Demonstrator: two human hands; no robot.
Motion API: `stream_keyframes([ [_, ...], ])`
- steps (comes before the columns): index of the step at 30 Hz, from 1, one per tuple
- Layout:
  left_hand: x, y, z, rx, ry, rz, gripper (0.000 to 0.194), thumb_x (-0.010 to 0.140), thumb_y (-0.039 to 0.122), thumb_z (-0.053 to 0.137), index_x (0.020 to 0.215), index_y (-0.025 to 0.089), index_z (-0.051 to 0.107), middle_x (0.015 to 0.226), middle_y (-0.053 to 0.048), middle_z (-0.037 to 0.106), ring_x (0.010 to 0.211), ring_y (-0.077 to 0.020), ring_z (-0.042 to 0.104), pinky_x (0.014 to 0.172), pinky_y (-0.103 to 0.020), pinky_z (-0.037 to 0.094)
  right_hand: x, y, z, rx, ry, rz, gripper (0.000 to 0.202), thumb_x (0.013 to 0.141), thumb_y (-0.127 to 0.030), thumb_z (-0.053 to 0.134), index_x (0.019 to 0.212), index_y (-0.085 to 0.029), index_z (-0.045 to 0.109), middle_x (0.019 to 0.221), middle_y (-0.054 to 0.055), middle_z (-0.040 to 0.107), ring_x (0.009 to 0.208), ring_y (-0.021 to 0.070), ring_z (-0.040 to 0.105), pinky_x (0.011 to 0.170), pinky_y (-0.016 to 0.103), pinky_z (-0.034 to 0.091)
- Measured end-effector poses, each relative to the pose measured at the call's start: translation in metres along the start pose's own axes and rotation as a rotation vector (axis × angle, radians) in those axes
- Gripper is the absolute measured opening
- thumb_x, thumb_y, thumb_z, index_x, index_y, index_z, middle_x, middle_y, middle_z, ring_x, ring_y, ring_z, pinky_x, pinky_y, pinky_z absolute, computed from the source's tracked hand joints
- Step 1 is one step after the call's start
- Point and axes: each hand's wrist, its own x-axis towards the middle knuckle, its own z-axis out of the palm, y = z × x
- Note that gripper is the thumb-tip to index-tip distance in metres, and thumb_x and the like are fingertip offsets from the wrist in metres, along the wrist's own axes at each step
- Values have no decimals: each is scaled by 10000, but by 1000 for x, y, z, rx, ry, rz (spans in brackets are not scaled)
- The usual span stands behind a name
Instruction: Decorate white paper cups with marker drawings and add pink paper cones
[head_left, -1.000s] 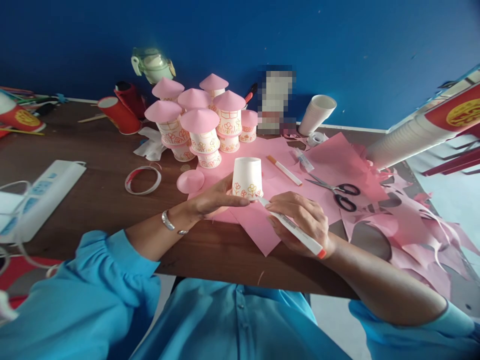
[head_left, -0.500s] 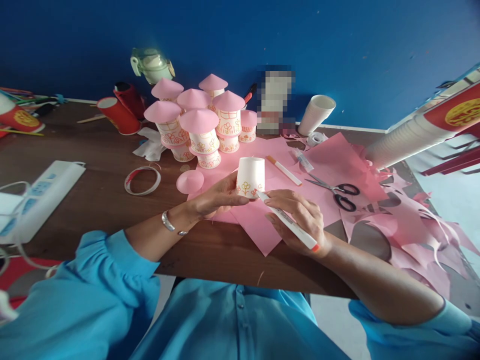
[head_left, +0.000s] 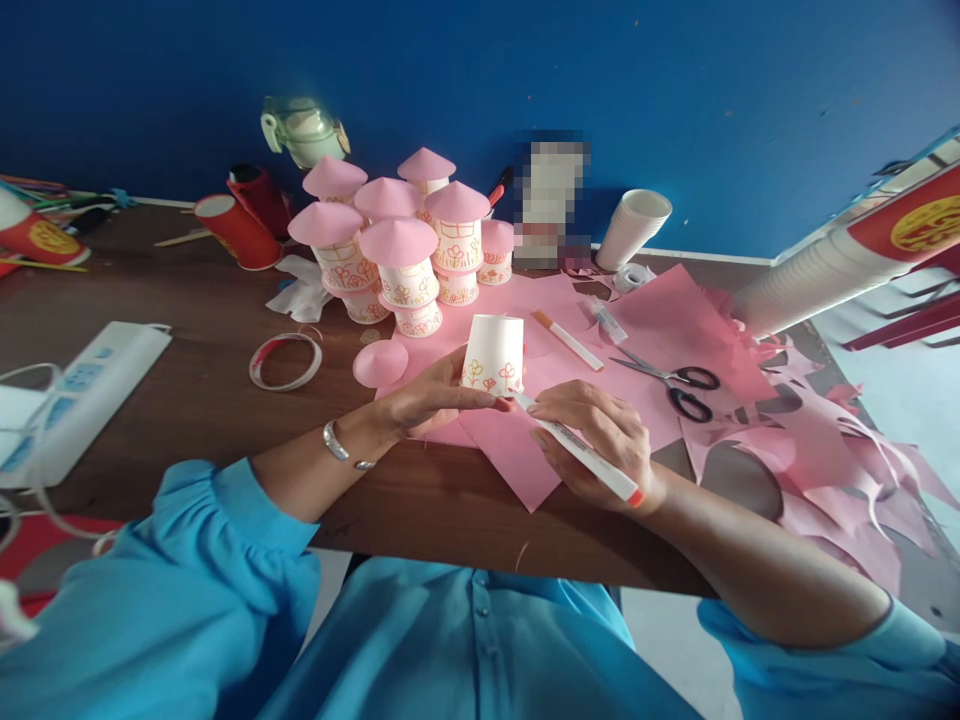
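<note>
My left hand (head_left: 442, 395) grips a white paper cup (head_left: 493, 348) turned upside down, its fingers around the rim end. Small orange, red and yellow flowers are drawn along the cup's lower band. In my right hand (head_left: 600, 435) is a white marker (head_left: 589, 462) with an orange-red end, its tip close to the cup's rim at the lower right; whether it touches cannot be made out. Behind the cup stand several paper-cup towers (head_left: 409, 285) with pink cone roofs. A loose pink paper cone (head_left: 380, 364) lies left of my left hand.
Pink paper sheets (head_left: 517, 470) lie under my hands. To the right are a second marker (head_left: 568, 341), black-handled scissors (head_left: 679, 388) and pink scraps (head_left: 840, 480). A tape roll (head_left: 285, 362) and power strip (head_left: 90, 400) lie left. Stacked cups (head_left: 634, 230) stand by the wall.
The cup has shifted slightly left and turned in my left hand, so more of the red flowers face me. The marker tip has moved slightly down, toward the rim.
</note>
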Motion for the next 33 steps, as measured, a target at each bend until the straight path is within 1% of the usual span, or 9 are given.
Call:
stream_keyframes([
  [8,1,0,1,4,-12,22,437,726,276,921,1107,202,720,1038,-64,763,978,-221,714,922,-390,609,1,-1,-1,-1,-27,-19,372,944,-73,661,1291,-203,639,927,67,760,848,209,756,734,344,667],
  [11,0,0,0,14,-23,27,440,736,283,912,1123,204,719,1046,-64,763,989,-225,715,928,-395,609,0,0,0,-1,-36,-12,384,948,-78,662,1304,-219,631,941,58,764,856,207,759,741,342,667],
  [16,0,-2,-2,26,-31,21,456,747,298,909,1145,198,709,1061,-68,763,1011,-232,721,976,-424,596,1,0,0,-31,-21,-9,350,953,-78,664,1275,-211,633,933,65,762,857,205,762,748,340,668],
  [23,-1,0,-2,4,-19,2,522,713,281,939,1179,203,716,1079,-74,772,1014,-230,720,969,-425,612,1,-2,-2,-69,-19,39,371,941,-87,669,1277,-241,640,929,41,769,816,194,756,735,325,654],
  [28,1,0,-1,1,-25,18,447,726,263,924,1119,192,724,1039,-70,766,978,-223,716,935,-402,610,1,-3,-3,-40,-14,10,386,935,-90,661,1290,-241,637,910,39,771,804,195,761,727,330,656],
  [33,1,0,-1,17,-29,23,444,743,244,908,1135,193,707,1036,-60,748,971,-211,701,923,-387,595,1,-4,-1,-10,-23,-2,345,943,-84,656,1255,-230,633,903,43,764,810,193,759,732,327,658],
])
